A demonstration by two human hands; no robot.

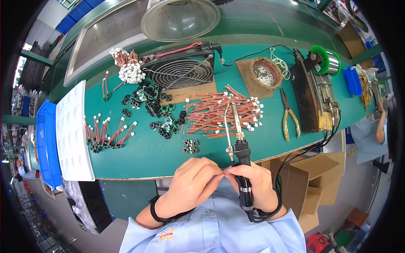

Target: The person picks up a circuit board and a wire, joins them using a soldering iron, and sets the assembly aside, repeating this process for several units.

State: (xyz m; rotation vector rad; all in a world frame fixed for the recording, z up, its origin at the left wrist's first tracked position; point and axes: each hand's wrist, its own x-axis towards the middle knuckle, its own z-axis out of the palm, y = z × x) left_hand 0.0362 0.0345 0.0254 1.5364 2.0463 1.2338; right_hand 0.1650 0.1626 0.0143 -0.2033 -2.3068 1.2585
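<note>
My right hand point(262, 186) is wrapped around a black-handled soldering iron point(243, 152) with a thin metal feed tube along its barrel. The iron points away from me, its tip over a pile of red-and-brown wire leads point(206, 116) with white connectors. My left hand point(192, 179) is closed in a pinch beside it at the table's near edge. The fingertips of both hands meet, and whatever lies between them is too small or hidden to tell. Just beyond my left hand sits a small block of black-and-green parts point(191, 146).
Wired circuit boards point(103, 141) stand at left by a white tray point(76, 130) and blue bin point(48, 143). Loose boards point(152, 101) lie before a fan point(181, 69). Pliers point(289, 116), a round tin point(265, 74), a solder spool point(328, 61) and a dark box point(306, 97) are right.
</note>
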